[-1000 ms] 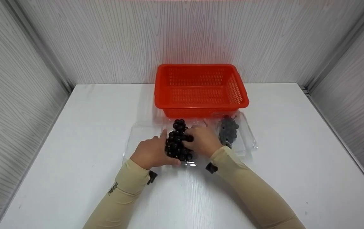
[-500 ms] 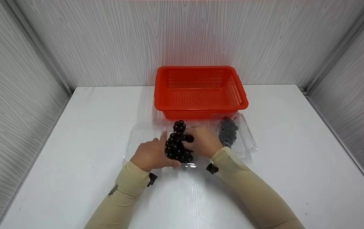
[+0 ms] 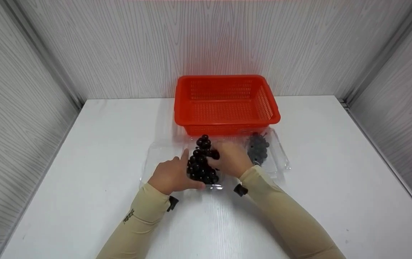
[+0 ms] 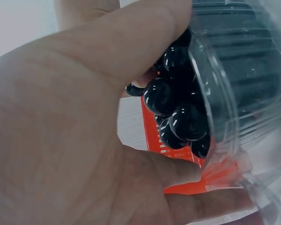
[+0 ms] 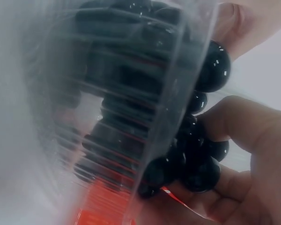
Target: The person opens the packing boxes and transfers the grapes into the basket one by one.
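A bunch of glossy black grapes [image 3: 197,167] lies in a clear plastic clamshell box [image 3: 214,187], whose lid [image 3: 158,153] is folded out to the left. My right hand [image 3: 231,158] grips the bunch from its right side; in the right wrist view the thumb [image 5: 239,119] and fingers curl round the grapes above the box's rim. At the box's near left corner my left hand [image 3: 172,174] rests with thumb and index finger spread along its edges. Its fingers [image 4: 210,206] lie straight against the clear plastic in the left wrist view. The right fingertips are partly hidden by grapes.
A red perforated basket [image 3: 227,126] stands behind the box, against the back wall. To the right, another clear box [image 3: 276,151] holds a greyish-looking bunch of grapes [image 3: 258,148] behind plastic. White tabletop [image 3: 328,151] stretches out to both sides.
The grapes and the right hand's grip shift very slightly. The left hand stays at the box, and the basket looks a little lower as the head view tilts.
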A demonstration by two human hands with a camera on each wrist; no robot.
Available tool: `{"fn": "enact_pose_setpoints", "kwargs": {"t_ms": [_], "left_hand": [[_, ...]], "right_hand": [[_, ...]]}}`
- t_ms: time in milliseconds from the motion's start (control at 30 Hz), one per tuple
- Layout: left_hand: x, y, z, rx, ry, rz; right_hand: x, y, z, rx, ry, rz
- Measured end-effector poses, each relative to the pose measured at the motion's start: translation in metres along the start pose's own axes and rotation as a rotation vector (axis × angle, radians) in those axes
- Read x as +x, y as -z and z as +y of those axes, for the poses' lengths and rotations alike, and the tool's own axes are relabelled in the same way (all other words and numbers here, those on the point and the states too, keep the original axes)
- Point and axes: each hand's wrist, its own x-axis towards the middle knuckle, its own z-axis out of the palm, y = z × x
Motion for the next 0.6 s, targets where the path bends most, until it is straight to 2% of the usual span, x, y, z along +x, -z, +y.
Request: {"fn": "enact_pose_setpoints", "kwargs": {"t_ms": [200,600], "left_hand": [[0.0017,-0.0032,-0.0012,0.006,0.0,0.02],[0.0014,-0.0023,-0.0021,-0.002,-0.006,0.03]], "right_hand": [[-0.0001,0.0007,0.0006,-0.015,0.002,0.038],[0.0003,0.0045,0.0004,0.019,-0.039,0.048]]}}
